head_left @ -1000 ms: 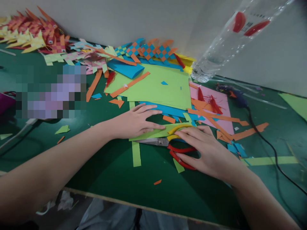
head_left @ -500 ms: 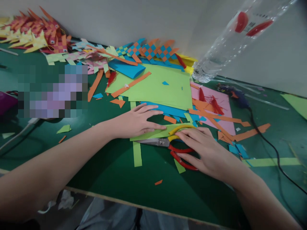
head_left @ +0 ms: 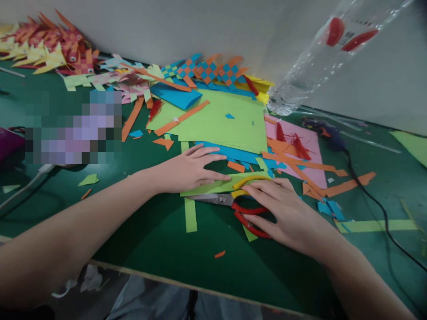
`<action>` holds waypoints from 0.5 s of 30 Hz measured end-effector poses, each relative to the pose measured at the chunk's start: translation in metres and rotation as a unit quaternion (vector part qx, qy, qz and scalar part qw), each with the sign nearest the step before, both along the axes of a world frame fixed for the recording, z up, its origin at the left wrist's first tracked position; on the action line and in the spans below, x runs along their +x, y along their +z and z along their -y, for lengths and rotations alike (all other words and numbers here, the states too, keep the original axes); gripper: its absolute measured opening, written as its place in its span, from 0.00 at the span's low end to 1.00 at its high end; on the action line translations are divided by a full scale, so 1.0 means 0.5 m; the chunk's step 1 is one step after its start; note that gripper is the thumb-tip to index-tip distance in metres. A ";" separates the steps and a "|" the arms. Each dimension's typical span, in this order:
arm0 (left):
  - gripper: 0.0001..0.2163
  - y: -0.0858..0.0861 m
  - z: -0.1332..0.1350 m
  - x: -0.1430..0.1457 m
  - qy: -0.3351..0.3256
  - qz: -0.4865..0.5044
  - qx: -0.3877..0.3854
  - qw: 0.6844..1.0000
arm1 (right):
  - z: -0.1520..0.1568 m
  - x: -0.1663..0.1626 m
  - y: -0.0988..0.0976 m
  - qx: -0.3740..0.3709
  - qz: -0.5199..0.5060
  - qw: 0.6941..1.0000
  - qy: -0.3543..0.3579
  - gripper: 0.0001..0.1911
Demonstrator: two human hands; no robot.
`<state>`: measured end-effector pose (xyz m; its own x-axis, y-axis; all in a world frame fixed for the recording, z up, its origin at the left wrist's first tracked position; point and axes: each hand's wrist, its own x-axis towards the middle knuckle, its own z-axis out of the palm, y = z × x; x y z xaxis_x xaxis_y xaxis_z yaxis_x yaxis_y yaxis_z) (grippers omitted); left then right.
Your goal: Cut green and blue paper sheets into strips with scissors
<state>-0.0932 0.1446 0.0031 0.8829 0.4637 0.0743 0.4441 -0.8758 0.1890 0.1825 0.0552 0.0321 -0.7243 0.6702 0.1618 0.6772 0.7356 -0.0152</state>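
On the desk [head_left: 156,244], scissors [head_left: 225,199] are gripped by the fingers of the right hand [head_left: 285,209], blades along a green strip's [head_left: 223,186] near edge. The strip is partly covered by the left hand [head_left: 187,171], fingers spread. Beyond, green sheets [head_left: 216,129] are stacked.

head-worn view, facing forward and down, near table [head_left: 150,242]

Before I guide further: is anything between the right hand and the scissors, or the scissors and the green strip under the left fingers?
Nothing visible stands in the way: the right hand holds the scissors, and the visible blade lies along the near edge of the green strip. The left hand rests on that strip.
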 end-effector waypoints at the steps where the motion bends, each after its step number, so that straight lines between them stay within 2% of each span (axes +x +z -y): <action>1: 0.20 0.000 0.000 0.000 0.000 -0.001 0.000 1.000 | 0.000 -0.001 0.001 0.000 -0.003 1.000 -0.002 0.17; 15: 0.19 -0.001 0.000 0.001 -0.001 0.003 0.002 1.000 | 0.000 -0.001 0.006 -0.002 -0.007 1.000 0.025 0.16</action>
<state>-0.0930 0.1446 0.0026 0.8829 0.4625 0.0809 0.4421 -0.8769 0.1886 0.1821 0.0554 0.0350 -0.7547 0.6338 0.1696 0.6390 0.7686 -0.0286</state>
